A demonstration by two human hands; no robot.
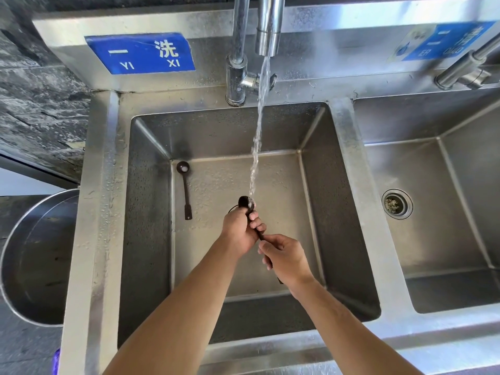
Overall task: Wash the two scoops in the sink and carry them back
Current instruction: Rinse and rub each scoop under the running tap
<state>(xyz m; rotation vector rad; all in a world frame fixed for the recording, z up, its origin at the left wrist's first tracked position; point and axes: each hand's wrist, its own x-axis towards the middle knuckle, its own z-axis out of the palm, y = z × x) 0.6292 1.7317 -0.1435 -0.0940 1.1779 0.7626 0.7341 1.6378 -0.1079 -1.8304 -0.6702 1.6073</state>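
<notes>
Nearest, two bare forearms reach out over the front rim of the left basin [151,239]. The right hand [284,255] has its fingers curled around the lower end of a dark scoop's handle, the tip of which pokes out below the wrist. Just beyond it, the left hand [239,230] wraps around the upper part of the same handle, fingers closed on it right below the bowl. This held scoop [245,203] points away from the person, its round bowl sitting directly under the falling water [258,136] (the stream lands on the bowl's right edge).

Further in, the second scoop [185,188] lies flat on the basin floor along the left wall, well apart from the hands, bowl toward the back corner with something pale in it, handle toward the front.

To the right, a second basin [446,185] holds a round drain [397,203] with bits caught in it. To the left, outside the sink, stands a large metal pot [35,255].

At the back, the faucet [267,25] rises from the ledge. A blue sign [140,53] reading "YI XI" is fixed to the backsplash on the left, and another blue sign [443,41] sits to the right, beside a second tap [470,67].
</notes>
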